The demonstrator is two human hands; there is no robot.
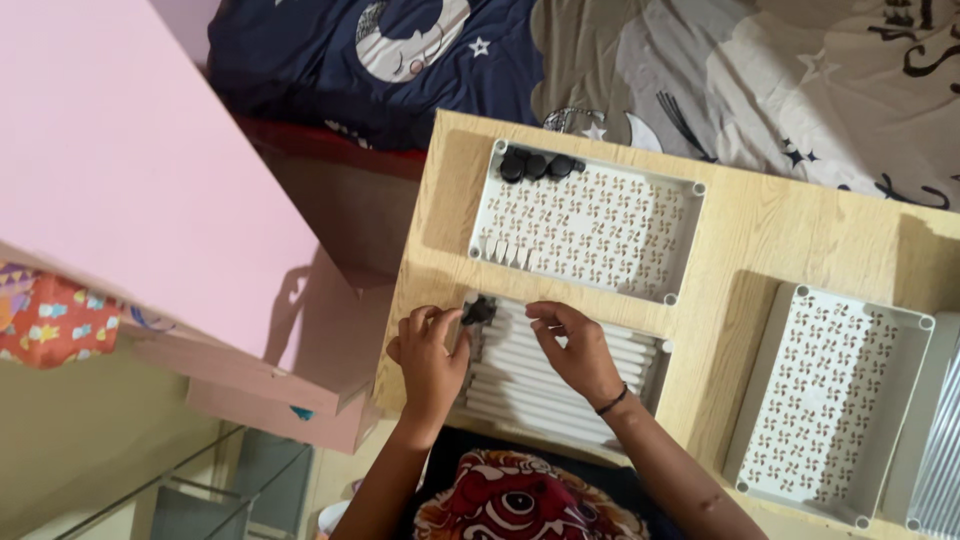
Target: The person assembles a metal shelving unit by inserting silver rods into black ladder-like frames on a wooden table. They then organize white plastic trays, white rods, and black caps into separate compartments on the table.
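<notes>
The left hand (pixel 430 358) is curling its fingers and thumb together around a small black part (pixel 478 312), pinching it at the top left corner of a white ribbed tray (pixel 560 385). The right hand (pixel 578 352) is resting on the same tray at about three o'clock from the left hand, near it but not touching; its fingers are bending down onto the white ribs, and it is hard to tell whether they are gripping anything. A dark band is sitting on the right wrist.

The ribbed tray is lying on a light wooden worktop (pixel 745 235), close to the person's body. At twelve o'clock from the hands, a white patterned tray (pixel 590 225) with rows of small pinwheel marks is lying on the worktop. In its top left corner a cluster of black round caps (pixel 538 166) is sitting together, and a few small white pieces (pixel 505 250) are standing along its lower left edge. At three o'clock, well apart from the hands, a second patterned tray (pixel 830 400) is lying tilted.

Beyond the worktop at twelve o'clock, a dark blue and grey bedsheet (pixel 400 60) with moons and stars is spreading out. At nine o'clock a pink panel (pixel 120 170) is standing.
</notes>
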